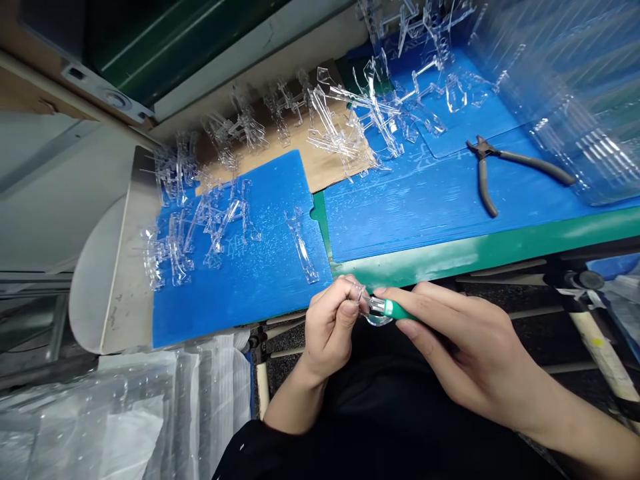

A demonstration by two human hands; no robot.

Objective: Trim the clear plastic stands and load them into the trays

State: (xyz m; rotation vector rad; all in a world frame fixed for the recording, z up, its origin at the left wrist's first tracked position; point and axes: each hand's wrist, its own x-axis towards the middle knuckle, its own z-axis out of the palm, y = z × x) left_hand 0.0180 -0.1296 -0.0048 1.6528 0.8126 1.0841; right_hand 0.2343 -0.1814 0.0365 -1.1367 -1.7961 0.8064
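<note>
My left hand [330,330] is closed around a small clear plastic part [379,321], whose curved edge sticks out past the fingers. My right hand [465,340] grips a green-handled trimming knife [395,310], its metal end against or very near the plastic; the exact contact is hidden by the fingers. Both hands are together just in front of the table's near edge. Beyond them, one long clear plastic piece [303,247] lies alone on the left blue sheet [270,280].
Clusters of clear plastic parts [215,220] lie to the left and along the brown cardboard [320,163]. Grey-handled nippers [481,149] rest on the right blue sheet [400,207]. Stacked clear trays [585,133] stand at right; plastic wrapping [150,407] is at lower left.
</note>
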